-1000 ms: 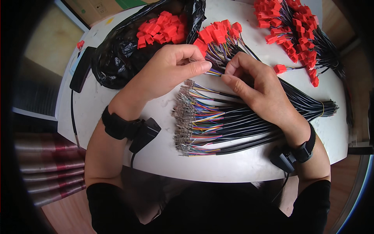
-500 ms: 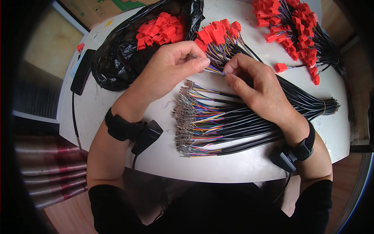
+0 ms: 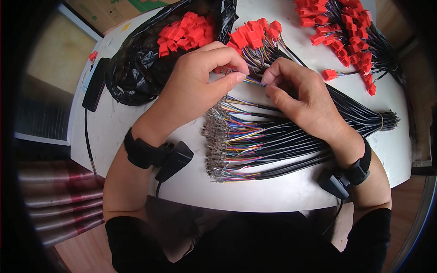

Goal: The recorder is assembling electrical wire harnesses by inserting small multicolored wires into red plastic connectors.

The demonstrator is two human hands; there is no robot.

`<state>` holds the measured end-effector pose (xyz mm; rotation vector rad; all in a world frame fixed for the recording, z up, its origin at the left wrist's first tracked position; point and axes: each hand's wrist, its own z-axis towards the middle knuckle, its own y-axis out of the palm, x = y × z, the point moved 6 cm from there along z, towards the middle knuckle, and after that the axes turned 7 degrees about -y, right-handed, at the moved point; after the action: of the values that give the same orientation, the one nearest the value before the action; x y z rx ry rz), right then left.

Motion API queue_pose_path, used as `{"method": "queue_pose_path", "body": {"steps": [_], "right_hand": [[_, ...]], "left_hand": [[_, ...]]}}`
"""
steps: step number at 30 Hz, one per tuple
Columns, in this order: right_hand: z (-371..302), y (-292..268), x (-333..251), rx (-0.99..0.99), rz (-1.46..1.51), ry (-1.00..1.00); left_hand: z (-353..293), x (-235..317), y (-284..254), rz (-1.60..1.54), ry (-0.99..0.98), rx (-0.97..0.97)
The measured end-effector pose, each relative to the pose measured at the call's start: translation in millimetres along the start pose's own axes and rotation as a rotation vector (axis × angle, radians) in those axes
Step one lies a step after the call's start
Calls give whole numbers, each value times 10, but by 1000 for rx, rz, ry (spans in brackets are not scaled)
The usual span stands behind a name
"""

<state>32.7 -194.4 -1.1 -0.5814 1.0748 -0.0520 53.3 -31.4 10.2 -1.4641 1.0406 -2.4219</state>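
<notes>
Thin coloured wires (image 3: pixel 253 81) stretch between my two hands at the end of a black cable. My left hand (image 3: pixel 195 79) is closed, thumb and forefinger pinching these wires. A bit of red plastic (image 3: pixel 223 70) shows below its curled fingers, mostly hidden. On the cable side, my right hand (image 3: pixel 306 95) is closed in a pinch around the cable where the wires come out. Below both hands lies a fan of black cables (image 3: pixel 291 141), their coloured wires tipped with bare metal terminals (image 3: pixel 216 145). Just beyond the hands, red connectors (image 3: pixel 250 35) cap other cables of the bundle.
A black plastic bag (image 3: pixel 129 75) holds loose red connectors (image 3: pixel 186 32) at far left. More cables with red connectors (image 3: pixel 353 41) are heaped at far right. A black oblong device (image 3: pixel 96 84) with a cord lies on the white table (image 3: pixel 236 198). A cardboard box (image 3: pixel 107 11) stands behind.
My left hand has shifted slightly toward the right and its fingers have turned, so red plastic now shows beneath them. My right hand keeps its pinch almost in place.
</notes>
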Motion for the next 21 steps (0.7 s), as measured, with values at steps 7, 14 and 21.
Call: {"method": "queue_pose_path", "body": {"steps": [7, 14, 21], "right_hand": [[-9, 44, 10, -19, 7, -67], [-11, 61, 0, -34, 39, -57], [-12, 64, 18, -50, 38, -42]], "left_hand": [[-57, 184, 52, 241, 109, 5], [-88, 307, 51, 379, 252, 82], [-100, 380, 81, 430, 235, 85]]}}
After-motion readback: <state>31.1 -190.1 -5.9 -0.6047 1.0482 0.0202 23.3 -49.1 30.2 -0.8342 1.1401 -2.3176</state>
